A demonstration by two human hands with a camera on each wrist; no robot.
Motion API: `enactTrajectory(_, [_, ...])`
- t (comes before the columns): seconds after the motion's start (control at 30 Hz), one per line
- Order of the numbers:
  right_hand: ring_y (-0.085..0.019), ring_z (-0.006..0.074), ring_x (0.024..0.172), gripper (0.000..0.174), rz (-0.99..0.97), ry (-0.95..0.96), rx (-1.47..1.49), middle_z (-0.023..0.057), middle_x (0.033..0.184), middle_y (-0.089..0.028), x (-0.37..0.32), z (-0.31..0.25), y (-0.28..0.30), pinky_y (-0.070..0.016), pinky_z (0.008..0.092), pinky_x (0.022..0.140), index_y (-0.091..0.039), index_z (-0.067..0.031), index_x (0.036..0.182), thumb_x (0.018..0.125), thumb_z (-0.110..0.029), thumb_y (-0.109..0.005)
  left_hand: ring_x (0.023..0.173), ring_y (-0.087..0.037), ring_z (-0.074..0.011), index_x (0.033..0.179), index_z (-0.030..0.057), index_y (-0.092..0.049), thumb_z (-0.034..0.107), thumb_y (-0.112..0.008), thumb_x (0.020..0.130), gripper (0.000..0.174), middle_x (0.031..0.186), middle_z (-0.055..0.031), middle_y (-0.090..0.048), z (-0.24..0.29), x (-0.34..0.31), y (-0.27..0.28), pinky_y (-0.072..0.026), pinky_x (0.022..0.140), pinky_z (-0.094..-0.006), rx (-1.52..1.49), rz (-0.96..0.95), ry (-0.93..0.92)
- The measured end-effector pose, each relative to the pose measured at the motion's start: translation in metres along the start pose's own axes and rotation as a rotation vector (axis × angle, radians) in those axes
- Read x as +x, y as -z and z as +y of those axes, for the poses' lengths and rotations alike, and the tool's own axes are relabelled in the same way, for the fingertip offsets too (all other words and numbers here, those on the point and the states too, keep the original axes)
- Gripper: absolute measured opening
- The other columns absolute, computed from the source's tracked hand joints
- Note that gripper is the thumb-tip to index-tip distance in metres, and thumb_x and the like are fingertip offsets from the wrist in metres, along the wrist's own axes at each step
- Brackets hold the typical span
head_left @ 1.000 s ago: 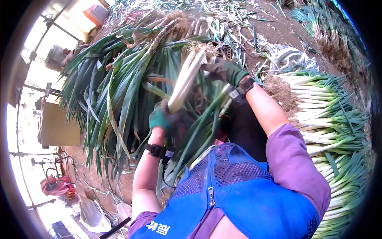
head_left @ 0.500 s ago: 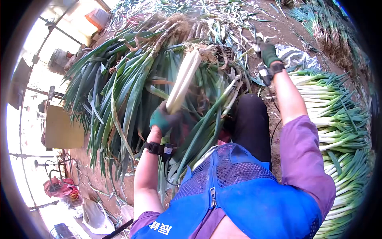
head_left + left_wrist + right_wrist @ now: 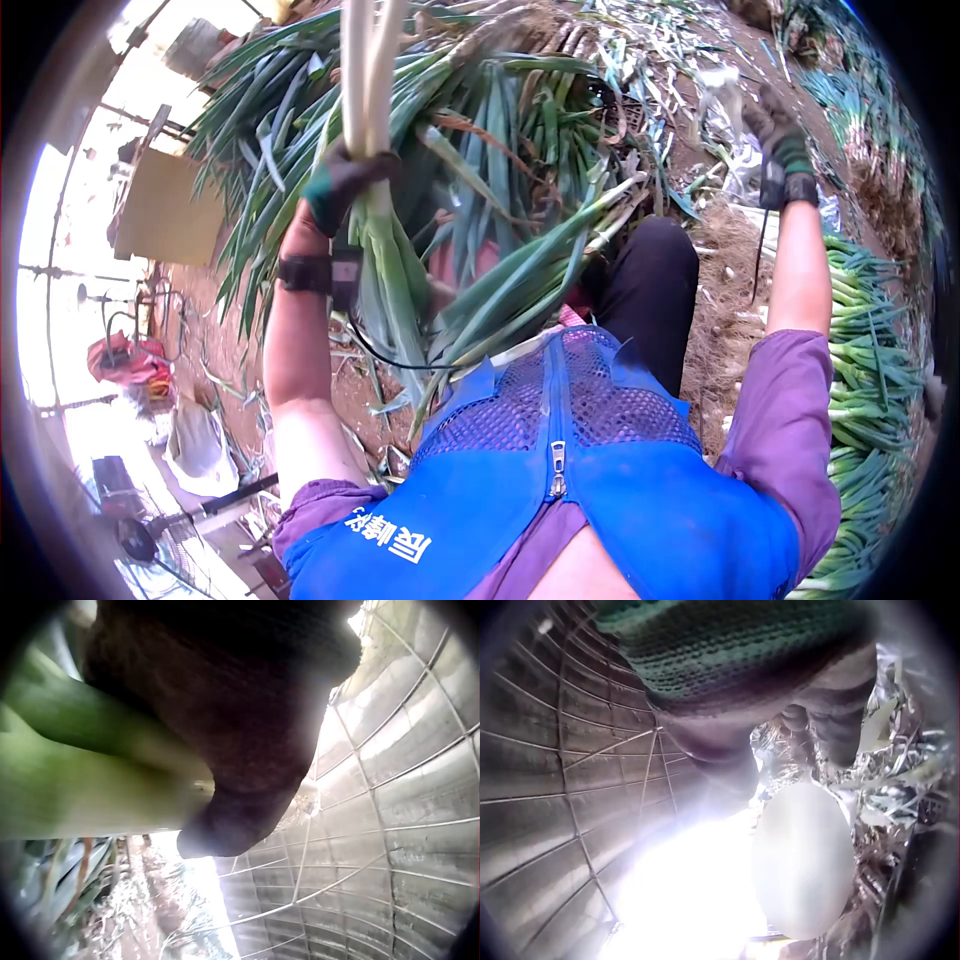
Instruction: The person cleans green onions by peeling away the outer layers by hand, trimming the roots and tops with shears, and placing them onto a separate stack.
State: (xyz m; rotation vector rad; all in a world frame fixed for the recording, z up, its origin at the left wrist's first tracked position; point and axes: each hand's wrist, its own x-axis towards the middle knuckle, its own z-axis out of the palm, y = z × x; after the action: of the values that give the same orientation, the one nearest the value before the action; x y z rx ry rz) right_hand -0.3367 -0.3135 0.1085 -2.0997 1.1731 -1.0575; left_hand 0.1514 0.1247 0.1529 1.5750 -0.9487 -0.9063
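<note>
Two thick leeks (image 3: pixel 374 85) stand upright in the left hand (image 3: pixel 345 185), which wears a green and dark glove and grips them where white stalk turns to green leaf. Their root ends pass out of the top of the head view, and the leaves hang below the fist. In the left wrist view, gloved fingers (image 3: pixel 247 780) curl round the pale green stalk (image 3: pixel 82 787). The right hand (image 3: pixel 775 125), gloved too, is stretched out at the far right with fingers spread. A blurred whitish piece (image 3: pixel 804 859) shows just below its fingers in the right wrist view.
A big heap of untrimmed leeks (image 3: pixel 270 130) lies in front. Cleaned leeks (image 3: pixel 865 350) lie in a row at the right, roots inward. Peelings (image 3: pixel 660 60) litter the soil by a whitish plastic sheet (image 3: pixel 745 175). The person's knee (image 3: pixel 655 270) sits between.
The left hand has raised the leeks and swung them left and upright. The right hand left the stalks' root end and moved far right, its fingers now spread. The head view has shifted.
</note>
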Motion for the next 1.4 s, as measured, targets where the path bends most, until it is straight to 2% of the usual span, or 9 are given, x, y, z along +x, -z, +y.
enactTrajectory(0.03, [-0.062, 0.0259, 0.118, 0.069, -0.035, 0.677, -0.680, 0.0150, 0.132, -0.061, 0.040, 0.038, 0.002, -0.0538, 0.0367, 0.100, -0.036, -0.0009, 0.146, 0.093, -0.029, -0.069, 0.082, -0.068, -0.0192, 0.114, -0.0015, -0.062, 0.011, -0.076, 0.079, 0.039, 0.094, -0.0099, -0.070, 0.014, -0.007, 0.013, -0.0545, 0.082, -0.0324, 0.015, 0.034, -0.038])
enactTrajectory(0.1, [-0.060, 0.0292, 0.122, 0.061, -0.481, -0.018, 1.071, 0.0153, 0.133, -0.059, 0.046, -0.047, -0.039, -0.0511, 0.0376, 0.104, -0.041, -0.0006, 0.143, 0.095, -0.028, -0.066, 0.086, -0.067, -0.0217, 0.119, -0.0022, -0.059, 0.008, -0.072, 0.080, 0.042, 0.098, -0.0113, -0.067, 0.045, -0.026, 0.026, -0.0556, 0.083, -0.0350, -0.162, 0.038, -0.155])
enactTrajectory(0.17, [-0.059, 0.0286, 0.122, 0.060, -0.916, 0.183, 1.185, 0.0142, 0.142, -0.053, 0.026, -0.134, -0.090, -0.0486, 0.0396, 0.105, -0.036, -0.0030, 0.149, 0.097, -0.021, -0.060, 0.089, -0.066, -0.0227, 0.118, -0.0044, -0.058, 0.008, -0.069, 0.080, 0.042, 0.095, -0.0107, -0.065, 0.077, -0.042, 0.036, -0.0524, 0.088, -0.0360, -0.211, 0.005, -0.234])
enactTrajectory(0.23, [-0.068, 0.0317, 0.102, 0.086, -0.779, 0.191, 1.056, 0.0181, 0.121, -0.068, -0.043, -0.256, -0.140, -0.0533, 0.0389, 0.097, -0.040, -0.0050, 0.149, 0.082, -0.045, -0.077, 0.094, -0.063, -0.0227, 0.119, -0.0043, -0.057, 0.008, -0.069, 0.079, 0.043, 0.097, -0.0102, -0.062, 0.106, -0.057, 0.040, -0.0513, 0.091, -0.0367, -0.294, -0.079, -0.314])
enactTrajectory(0.33, [-0.059, 0.0199, 0.117, 0.053, -1.018, 0.276, 1.176, 0.0106, 0.125, -0.062, -0.127, -0.331, -0.202, -0.0487, 0.0345, 0.104, -0.047, -0.0043, 0.143, 0.094, -0.011, -0.065, 0.096, -0.056, -0.0225, 0.126, -0.0046, -0.052, 0.021, -0.070, 0.079, 0.056, 0.100, -0.0092, -0.057, 0.145, -0.077, 0.040, -0.0476, 0.092, -0.0364, -0.182, -0.081, -0.415])
enactTrajectory(0.53, [-0.067, 0.0297, 0.095, 0.042, -1.665, 0.630, 0.319, 0.0166, 0.098, -0.071, -0.271, -0.315, -0.273, -0.0508, 0.0413, 0.085, -0.069, -0.0099, 0.112, 0.077, -0.032, -0.069, 0.097, -0.052, -0.0244, 0.130, -0.0050, -0.047, 0.026, -0.070, 0.076, 0.067, 0.106, -0.0105, -0.054, 0.195, -0.112, 0.095, -0.0446, 0.083, -0.0355, -0.295, -0.307, -0.609])
enactTrajectory(1.03, [-0.066, 0.0142, 0.099, 0.035, -1.068, 0.348, 0.319, 0.0046, 0.095, -0.066, -0.166, -0.270, -0.263, -0.0518, 0.0297, 0.088, -0.061, 0.0029, 0.114, 0.090, -0.020, -0.070, 0.089, -0.060, -0.0178, 0.113, 0.0004, -0.065, 0.046, -0.075, 0.081, 0.057, 0.096, -0.0083, -0.062, 0.303, -0.193, 0.171, -0.0477, 0.082, -0.0327, 0.812, 1.198, -0.279])
enactTrajectory(1.2, [-0.066, 0.0144, 0.102, 0.030, -1.180, 0.056, 0.719, 0.0045, 0.110, -0.065, -0.169, -0.263, -0.270, -0.0539, 0.0286, 0.090, -0.059, 0.0025, 0.121, 0.094, -0.010, -0.066, 0.085, -0.062, -0.0164, 0.117, 0.0026, -0.062, 0.034, -0.074, 0.086, 0.046, 0.097, -0.0077, -0.063, 0.310, -0.221, 0.174, -0.0509, 0.079, -0.0298, 0.431, 0.961, -0.373])
enactTrajectory(1.4, [-0.067, 0.0175, 0.100, 0.039, -0.887, 0.837, 0.795, 0.0106, 0.115, -0.066, -0.184, -0.396, -0.227, -0.0560, 0.0307, 0.086, -0.056, 0.0013, 0.129, 0.095, -0.015, -0.067, 0.086, -0.064, -0.0170, 0.123, 0.0011, -0.061, 0.038, -0.069, 0.089, 0.050, 0.099, -0.0088, -0.066, 0.287, -0.184, 0.098, -0.0508, 0.081, -0.0304, 0.426, 0.748, -0.380])
